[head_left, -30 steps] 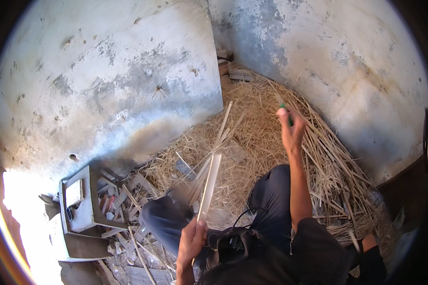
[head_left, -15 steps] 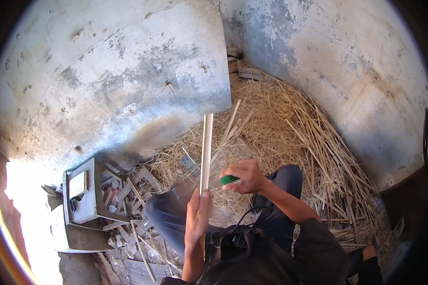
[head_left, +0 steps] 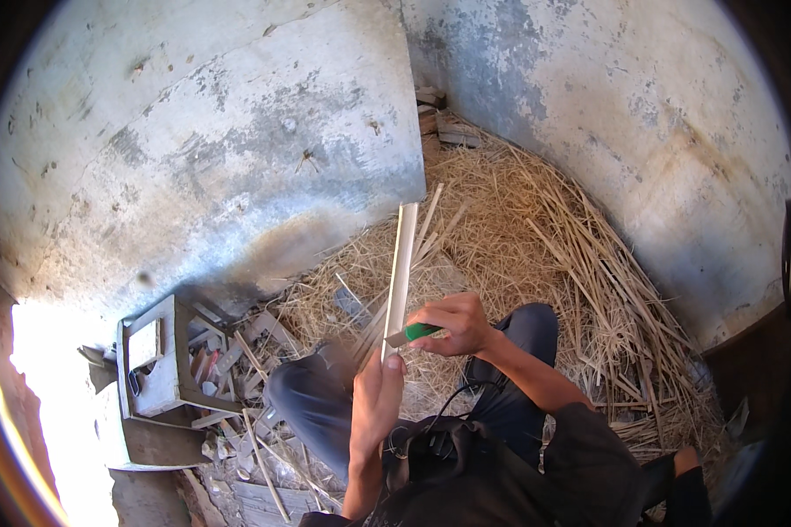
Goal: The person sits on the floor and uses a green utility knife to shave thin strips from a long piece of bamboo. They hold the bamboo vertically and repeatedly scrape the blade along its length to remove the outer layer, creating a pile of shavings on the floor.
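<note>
My left hand [head_left: 378, 397] is closed around the lower end of a split bamboo strip [head_left: 402, 263], its thumb along the near part. The pale, channelled strip points up and away from me. In my right hand [head_left: 457, 323] is a knife with a green handle [head_left: 421, 331]. Its short blade [head_left: 396, 338] lies across the bamboo strip just above my left thumb, touching or nearly touching it. Both hands are over my folded legs.
Straw-like shavings [head_left: 492, 211] cover the floor ahead. A bundle of long thin strips [head_left: 615, 299] curves along the right wall. At left stands a worn wooden stool or box [head_left: 163, 386] with small items. Scraps and sticks [head_left: 259, 457] lie beside my left leg.
My left hand has shifted slightly right with the bamboo strip, bringing it against the knife. The blade now crosses the strip; my right hand has hardly moved.
</note>
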